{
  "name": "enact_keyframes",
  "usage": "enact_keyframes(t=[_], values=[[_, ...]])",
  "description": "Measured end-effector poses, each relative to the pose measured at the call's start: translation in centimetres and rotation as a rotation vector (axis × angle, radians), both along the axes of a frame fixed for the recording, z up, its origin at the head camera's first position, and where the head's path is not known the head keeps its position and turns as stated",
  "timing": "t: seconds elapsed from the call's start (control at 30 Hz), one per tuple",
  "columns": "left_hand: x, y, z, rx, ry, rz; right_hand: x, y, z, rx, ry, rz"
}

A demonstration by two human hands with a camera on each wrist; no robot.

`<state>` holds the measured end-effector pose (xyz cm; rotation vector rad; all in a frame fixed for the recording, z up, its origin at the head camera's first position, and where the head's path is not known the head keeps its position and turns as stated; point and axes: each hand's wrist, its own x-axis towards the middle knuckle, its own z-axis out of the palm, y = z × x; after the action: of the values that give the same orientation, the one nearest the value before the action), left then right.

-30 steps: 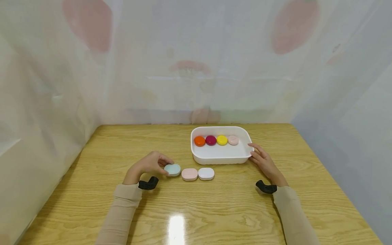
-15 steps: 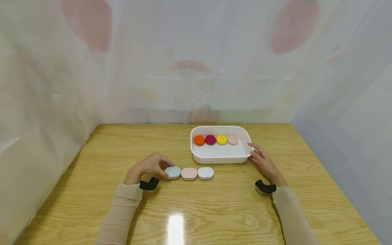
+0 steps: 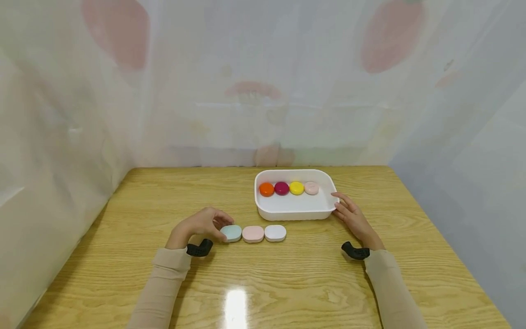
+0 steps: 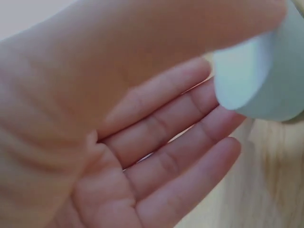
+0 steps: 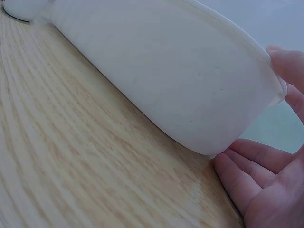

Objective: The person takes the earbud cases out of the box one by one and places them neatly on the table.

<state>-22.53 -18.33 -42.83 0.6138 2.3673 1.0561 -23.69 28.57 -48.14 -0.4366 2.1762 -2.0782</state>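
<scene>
My left hand (image 3: 204, 222) pinches a small pale green oval case (image 3: 231, 233) between the thumb on its near side and fingers on its far side. In the left wrist view the case (image 4: 266, 80) shows smooth rounded sides, partly hidden behind the thumb. Beside it in a row on the table lie a pink oval case (image 3: 253, 234) and a white oval case (image 3: 275, 233). My right hand (image 3: 354, 220) holds the right end of a white tray (image 3: 297, 215). In the right wrist view, a digit lies at the tray's rim and other fingers (image 5: 237, 178) touch its lower corner.
Inside the tray sit several round pieces in a row: orange (image 3: 266, 189), dark magenta (image 3: 281, 188), yellow (image 3: 296, 188) and pale pink (image 3: 311, 188). The wooden table (image 3: 287, 283) ends at a printed curtain (image 3: 263, 119) behind and to the left.
My left hand has brought the pale green case slightly nearer, lining it up beside the pink one. My right hand keeps its place on the tray.
</scene>
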Motion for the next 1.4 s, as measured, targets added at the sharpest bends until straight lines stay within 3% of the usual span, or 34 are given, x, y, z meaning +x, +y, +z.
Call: enact_keyframes(t=[0.13, 0.37, 0.6, 0.8, 1.13, 1.4], values=[[0.0, 0.1, 0.4, 0.035, 0.043, 0.003, 0.2, -0.2, 0.0, -0.012, 0.005, 0.007], [-1.0, 1.6, 1.9, 0.109, 0.198, 0.005, 0.3, -0.2, 0.0, 0.008, 0.006, 0.009], [-2.2, 4.3, 3.0, 0.191, 0.242, 0.081, 0.1, -0.1, 0.2, -0.013, 0.006, 0.021], [-3.5, 7.7, 2.9, 0.255, 0.275, 0.14, 0.2, -0.3, 0.2, -0.02, -0.002, 0.015], [-5.3, 12.5, 2.3, 0.265, 0.37, 0.144, 0.4, -0.5, 0.3, -0.015, -0.014, 0.024], [-6.5, 15.7, 1.8, 0.259, 0.334, 0.229, 0.7, -0.4, 0.4, -0.033, -0.004, 0.021]])
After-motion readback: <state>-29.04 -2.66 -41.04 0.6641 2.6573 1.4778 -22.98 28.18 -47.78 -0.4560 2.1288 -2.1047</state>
